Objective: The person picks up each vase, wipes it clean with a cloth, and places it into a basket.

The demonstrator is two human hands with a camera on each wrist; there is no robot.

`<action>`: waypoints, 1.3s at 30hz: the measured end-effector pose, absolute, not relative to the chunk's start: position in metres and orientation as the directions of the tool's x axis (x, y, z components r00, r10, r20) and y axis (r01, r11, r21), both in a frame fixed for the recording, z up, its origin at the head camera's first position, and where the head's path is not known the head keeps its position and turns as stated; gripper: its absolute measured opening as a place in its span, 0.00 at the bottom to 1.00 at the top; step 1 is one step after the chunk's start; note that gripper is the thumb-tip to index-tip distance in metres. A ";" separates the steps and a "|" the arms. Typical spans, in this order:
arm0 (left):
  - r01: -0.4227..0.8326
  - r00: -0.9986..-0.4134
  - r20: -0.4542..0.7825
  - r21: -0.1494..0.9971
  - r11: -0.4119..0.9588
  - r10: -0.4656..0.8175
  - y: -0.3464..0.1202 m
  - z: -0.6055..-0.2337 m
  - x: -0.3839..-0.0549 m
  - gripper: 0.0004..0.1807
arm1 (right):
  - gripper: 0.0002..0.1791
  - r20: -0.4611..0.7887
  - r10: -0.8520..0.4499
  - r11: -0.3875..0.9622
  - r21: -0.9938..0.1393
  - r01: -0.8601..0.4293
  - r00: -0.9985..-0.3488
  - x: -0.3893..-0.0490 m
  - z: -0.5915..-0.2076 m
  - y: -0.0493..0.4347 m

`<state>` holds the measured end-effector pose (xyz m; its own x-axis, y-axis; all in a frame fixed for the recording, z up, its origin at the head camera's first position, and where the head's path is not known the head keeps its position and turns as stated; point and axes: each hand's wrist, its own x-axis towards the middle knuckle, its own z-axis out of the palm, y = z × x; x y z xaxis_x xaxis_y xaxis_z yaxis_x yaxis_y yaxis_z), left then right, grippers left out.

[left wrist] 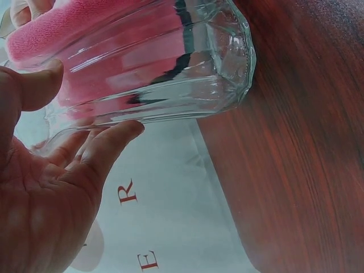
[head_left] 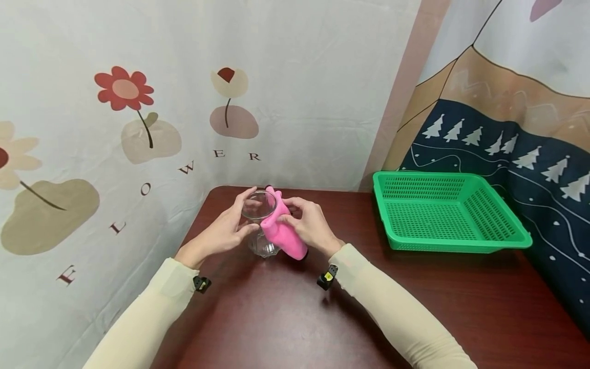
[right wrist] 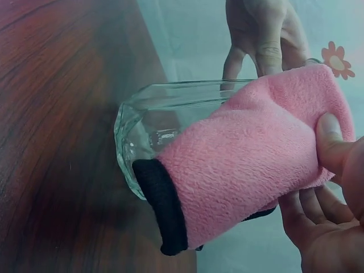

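Outside of the glass jar [head_left: 264, 247] apparently being wiped; even, steady pressure is called for next. Jar gripped near its rim, from its left, by curved left hand [head_left: 223, 230]; pink cloth [head_left: 282, 231] pinched against its right side by right hand [head_left: 313, 225]. Green basket [head_left: 454, 245] seen on bench [head_left: 276, 318], well right of jar.

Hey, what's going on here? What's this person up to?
Someone is handling a glass jar and a pink cloth at a table. Their left hand holds the glass jar near its rim, while the right hand pinches the pink cloth, which has black edging, along the outside of the glass. It looks as though they may be wiping or drying it. A green basket sits off to the right on the table.
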<state>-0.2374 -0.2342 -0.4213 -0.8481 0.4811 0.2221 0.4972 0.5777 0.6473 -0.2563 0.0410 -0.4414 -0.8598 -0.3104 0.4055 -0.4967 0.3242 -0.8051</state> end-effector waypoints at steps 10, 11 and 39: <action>0.511 -0.843 0.235 0.631 0.584 0.484 -0.233 -0.421 -0.238 0.54 | 0.20 0.438 -0.358 0.342 -0.760 -0.553 -0.824 -0.257 -0.443 0.039; 0.514 -0.842 0.239 0.628 0.584 0.484 -0.233 -0.421 -0.238 0.54 | 0.20 0.437 -0.364 0.346 -0.757 -0.555 -0.822 -0.257 -0.443 0.039; 0.505 -0.846 0.227 0.628 0.592 0.482 -0.234 -0.423 -0.239 0.54 | 0.16 0.364 -0.494 0.550 -0.572 -0.608 -0.790 -0.262 -0.454 0.041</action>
<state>-0.2387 -0.2335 -0.4230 -0.8464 0.4816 0.2273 0.5054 0.5920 0.6278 -0.2620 0.0412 -0.4535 -0.7897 -0.4939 0.3640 -0.6080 0.5505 -0.5721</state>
